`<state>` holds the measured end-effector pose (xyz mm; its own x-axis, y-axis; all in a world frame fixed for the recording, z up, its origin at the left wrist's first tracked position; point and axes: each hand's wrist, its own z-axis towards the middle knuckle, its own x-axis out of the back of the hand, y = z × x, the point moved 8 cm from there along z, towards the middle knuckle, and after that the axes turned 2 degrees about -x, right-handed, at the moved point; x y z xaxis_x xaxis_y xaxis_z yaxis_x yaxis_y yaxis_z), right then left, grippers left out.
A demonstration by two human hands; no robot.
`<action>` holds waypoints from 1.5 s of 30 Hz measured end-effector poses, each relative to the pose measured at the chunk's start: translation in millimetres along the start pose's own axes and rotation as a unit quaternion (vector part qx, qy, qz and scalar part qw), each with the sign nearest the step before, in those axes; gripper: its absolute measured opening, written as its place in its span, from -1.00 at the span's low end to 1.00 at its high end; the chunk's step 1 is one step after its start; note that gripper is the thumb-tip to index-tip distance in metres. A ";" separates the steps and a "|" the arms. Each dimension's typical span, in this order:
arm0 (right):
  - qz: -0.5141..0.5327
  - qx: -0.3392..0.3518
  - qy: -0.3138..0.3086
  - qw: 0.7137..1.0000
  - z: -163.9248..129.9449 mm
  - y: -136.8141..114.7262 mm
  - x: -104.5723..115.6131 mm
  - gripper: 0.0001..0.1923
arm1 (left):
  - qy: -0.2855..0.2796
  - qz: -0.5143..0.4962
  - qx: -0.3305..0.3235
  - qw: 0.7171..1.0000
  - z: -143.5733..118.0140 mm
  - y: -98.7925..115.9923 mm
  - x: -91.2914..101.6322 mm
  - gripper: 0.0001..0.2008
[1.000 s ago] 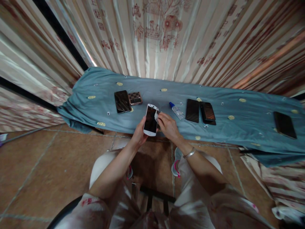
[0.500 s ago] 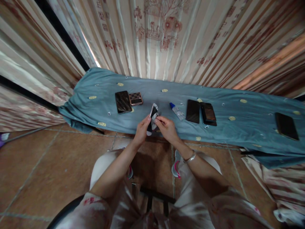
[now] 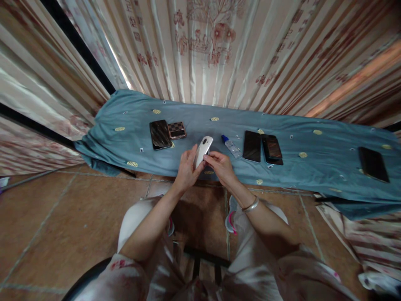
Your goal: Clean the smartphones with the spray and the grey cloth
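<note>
The white phone (image 3: 204, 148) has turned over since half a second ago: its dark screen showed then, and now its pale back faces up, with an oval dark camera patch near the upper end. The phone is tilted, held above the front part of a long, narrow worktop (image 3: 103, 140).

The person's left hand (image 3: 187, 168) is partly closed around the phone's lower end and left edge. The right hand (image 3: 222, 167) is curled, thumb and fingertips together at the phone's right edge; whether it also holds something cannot be told.

A wrinkled blue-green cloth (image 3: 194, 113) with yellow motifs covers the worktop. To the left lie a black phone (image 3: 160, 134) and, touching it, a small checkered case (image 3: 177, 130). Right of the hands are a clear bottle (image 3: 232, 149) with a blue cap, a dark tablet (image 3: 252, 146) and a dark stack of devices (image 3: 273, 148); another dark device (image 3: 374, 164) lies well apart at the far right.

Pleated cream curtains (image 3: 203, 79) with reddish prints hang behind, and brown tiles (image 3: 34, 217) cover the floor.
</note>
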<state>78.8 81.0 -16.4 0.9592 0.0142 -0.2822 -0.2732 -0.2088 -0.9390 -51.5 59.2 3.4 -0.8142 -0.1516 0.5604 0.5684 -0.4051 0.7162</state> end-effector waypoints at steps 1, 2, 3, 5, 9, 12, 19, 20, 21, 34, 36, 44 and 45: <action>0.001 -0.001 0.001 1.000 0.2 0.2 0.3 -0.69 | 0.001 0.013 -0.009 1.000 0.1 1.7 0.4 -0.33; 0.003 -0.004 0.002 1.000 0.3 0.4 0.3 -0.70 | 0.000 0.022 -0.017 1.000 0.2 3.5 0.8 -0.32; 0.006 -0.009 0.001 1.000 0.4 0.6 0.1 -0.71 | -0.001 0.027 -0.022 0.999 0.3 5.3 1.2 -0.30; 0.020 -0.021 -0.006 1.000 0.2 0.6 -0.7 -0.72 | 0.000 0.026 -0.025 0.999 0.2 8.0 2.9 -0.25; 0.057 -0.027 -0.023 0.998 1.6 -2.2 -0.3 -0.71 | 0.009 -0.033 0.010 0.999 0.1 4.4 8.3 -0.20; 0.066 -0.032 -0.033 0.997 5.3 -1.9 3.7 -0.71 | 0.032 -0.146 0.081 0.985 0.5 -10.5 13.0 -0.23; 0.089 -0.039 -0.041 0.994 12.4 -6.7 12.9 -0.79 | 0.074 -0.485 0.379 0.785 -21.3 -42.4 -6.9 -0.42; 0.082 -0.035 -0.046 0.995 12.4 -9.3 12.9 -0.80 | 0.026 -0.531 0.401 0.746 -25.2 -34.7 -17.3 -0.41; 0.074 -0.030 -0.052 0.995 12.1 -12.0 12.6 -0.81 | -0.021 -0.568 0.417 0.709 -29.5 -25.3 -26.1 -0.38; 0.070 -0.064 -0.107 0.990 7.8 -15.1 1.0 -0.70 | -0.122 -0.702 0.432 0.552 -39.2 19.8 -42.8 -0.16; 0.065 -0.061 -0.115 0.989 7.0 -16.0 -1.9 -0.69 | -0.111 -0.700 0.435 0.556 -39.6 20.2 -40.8 -0.19; 0.061 -0.041 -0.104 0.992 10.2 -17.1 -1.3 -0.71 | -0.094 -0.689 0.423 0.581 -35.5 22.9 -32.2 -0.25; 0.064 -0.038 -0.104 0.992 11.0 -16.7 -1.5 -0.71 | -0.093 -0.686 0.421 0.586 -35.1 22.6 -31.2 -0.25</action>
<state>81.1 95.2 -2.5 0.8789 0.1831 -0.4404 -0.3784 -0.2945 -0.8776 -17.4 23.1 -12.6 -0.5906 -0.0725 -0.8037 -0.6858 0.5700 0.4525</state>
